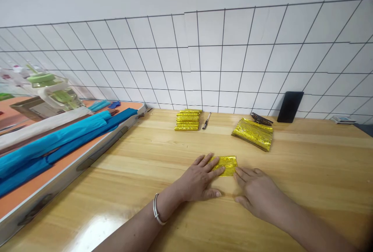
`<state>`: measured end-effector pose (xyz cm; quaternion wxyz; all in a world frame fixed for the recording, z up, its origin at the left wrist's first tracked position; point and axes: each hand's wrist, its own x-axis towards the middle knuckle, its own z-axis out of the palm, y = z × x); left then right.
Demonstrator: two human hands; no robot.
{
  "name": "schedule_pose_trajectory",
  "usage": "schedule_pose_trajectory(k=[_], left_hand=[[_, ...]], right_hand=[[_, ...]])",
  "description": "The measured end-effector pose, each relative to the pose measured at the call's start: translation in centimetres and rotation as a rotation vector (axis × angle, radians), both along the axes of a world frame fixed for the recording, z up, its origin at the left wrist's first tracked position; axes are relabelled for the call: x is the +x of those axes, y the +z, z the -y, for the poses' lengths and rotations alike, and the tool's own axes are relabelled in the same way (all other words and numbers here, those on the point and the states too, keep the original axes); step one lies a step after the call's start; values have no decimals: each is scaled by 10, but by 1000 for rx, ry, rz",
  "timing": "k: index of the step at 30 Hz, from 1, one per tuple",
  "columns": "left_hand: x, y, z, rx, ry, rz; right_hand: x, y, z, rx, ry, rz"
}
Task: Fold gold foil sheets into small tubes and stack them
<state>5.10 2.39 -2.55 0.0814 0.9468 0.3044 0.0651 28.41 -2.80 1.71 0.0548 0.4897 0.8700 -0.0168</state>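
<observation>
A small sheet of shiny gold foil paper (229, 161) lies flat on the wooden table (140, 190), with a crease or fold line running across it. The spread fingers of my left hand (200, 179) press down on its left part, and the thumb rests on the wood below. At the sheet's lower right corner are the fingertips of my right hand (258, 190), stretched out, its thumb apart and pointing left. Beyond my hands sit a stack of gold foil sheets (253, 133) on the right and a pile of narrow folded gold strips (188, 120) on the left.
A pen (206, 121) lies beside the strips. Behind the stack are a dark hair clip (261, 119) and a black phone (290, 106) leaning on the tiled wall (236, 58). On the left, an orange-topped surface (96, 143) holds blue crepe paper rolls (64, 135) and a green-lidded jug (58, 91).
</observation>
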Motion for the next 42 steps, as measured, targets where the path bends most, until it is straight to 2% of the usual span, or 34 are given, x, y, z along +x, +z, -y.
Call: schedule_pose_trajectory(k=[7, 11, 15, 23, 29, 33, 35, 37, 39, 42], left_hand=[[-4, 8, -2, -43, -82, 1], [-2, 15, 4, -104, -127, -24], [2, 16, 12, -146, -127, -22], [4, 7, 16, -150, -102, 13], [5, 10, 15, -169, -103, -10], [6, 12, 15, -176, -95, 1], [6, 14, 16, -177, -84, 10], [6, 17, 16, -176, -83, 16], [5, 18, 17, -167, -89, 20], [3, 16, 17, -138, -95, 23]], right_hand=[[-9, -32, 9, 167, 17, 37], [-11, -42, 16, 219, 67, 94], [-13, -46, 23, 239, 107, 108], [-18, -48, 28, 276, 147, 119], [-20, -43, 29, 237, 122, 81], [-20, -29, 20, 192, 55, -31], [-19, -26, 9, 266, 45, -125], [-16, -31, -4, 281, 51, -152], [-12, -41, -14, 250, 27, -153], [-6, -58, -21, 185, 74, -146]])
